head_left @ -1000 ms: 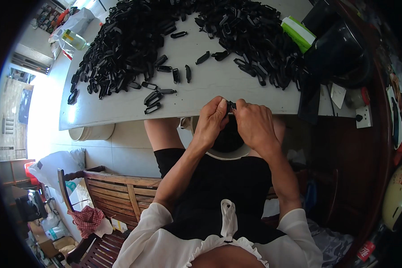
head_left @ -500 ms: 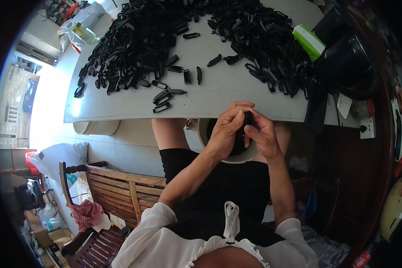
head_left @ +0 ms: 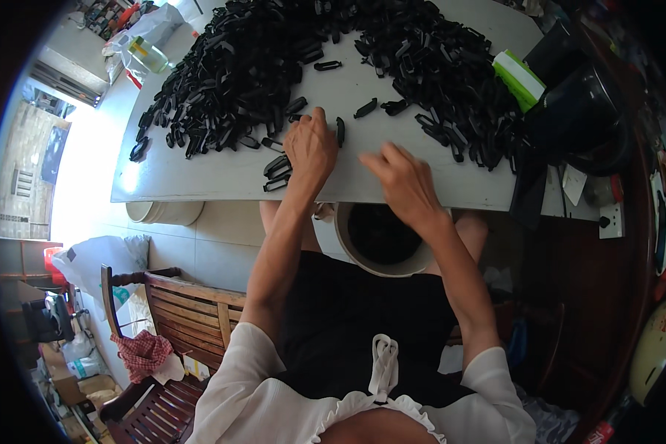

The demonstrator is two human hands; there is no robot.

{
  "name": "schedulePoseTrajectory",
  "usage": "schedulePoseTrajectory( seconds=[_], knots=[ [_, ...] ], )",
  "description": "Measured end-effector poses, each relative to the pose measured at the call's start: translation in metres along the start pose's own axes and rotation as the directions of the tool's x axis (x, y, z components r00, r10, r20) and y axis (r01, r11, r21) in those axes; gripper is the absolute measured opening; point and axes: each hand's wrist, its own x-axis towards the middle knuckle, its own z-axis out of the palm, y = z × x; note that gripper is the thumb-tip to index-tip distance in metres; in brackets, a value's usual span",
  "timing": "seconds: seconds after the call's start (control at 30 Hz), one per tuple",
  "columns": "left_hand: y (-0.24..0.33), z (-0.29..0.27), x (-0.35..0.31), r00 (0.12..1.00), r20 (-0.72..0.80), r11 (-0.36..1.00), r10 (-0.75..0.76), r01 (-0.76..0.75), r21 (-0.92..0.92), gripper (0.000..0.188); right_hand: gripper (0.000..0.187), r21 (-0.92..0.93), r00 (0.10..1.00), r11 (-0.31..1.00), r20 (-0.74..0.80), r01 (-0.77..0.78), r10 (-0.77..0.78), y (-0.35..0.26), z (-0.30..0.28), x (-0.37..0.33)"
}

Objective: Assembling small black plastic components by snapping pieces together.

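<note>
Head view: off-white round bucket [head_left: 370, 268], dark inside. Light-grey flat desk [head_left: 214, 177] just beyond it. Loose black elongated frame-like parts [head_left: 276, 164] on desk, beyond-left of bucket; big black heap [head_left: 237, 74] of similar ones farther beyond, spreading both sides. Bare left hand [head_left: 311, 148] over loose ones, grip hidden, can't tell if clamped. Bare right hand [head_left: 401, 177] just beyond bucket, fingers blurred, grip state can't tell.

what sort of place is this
Possibly a home doubling as a small workshop: a large pile of small oblong black parts covers much of the table, while a slatted wooden bench and red checked cloth look domestic.
</note>
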Motion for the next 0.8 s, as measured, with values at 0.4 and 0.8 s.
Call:
schedulePoseTrajectory(
  seconds=[0.4,0.8],
  knots=[
    [-0.011,-0.042,-0.025,0.876,0.479,-0.198,0.056,0.480,-0.854,0.026,0.009,0.554,0.957,0.810,-0.075,-0.193,0.279,0.020,0.035,0.033],
    [0.051,-0.032,-0.072,0.894,0.449,-0.117,0.006,0.447,-0.887,0.028,0.013,0.744,0.959,0.641,-0.003,-0.189,0.285,-0.002,-0.007,-0.012]
  ],
)
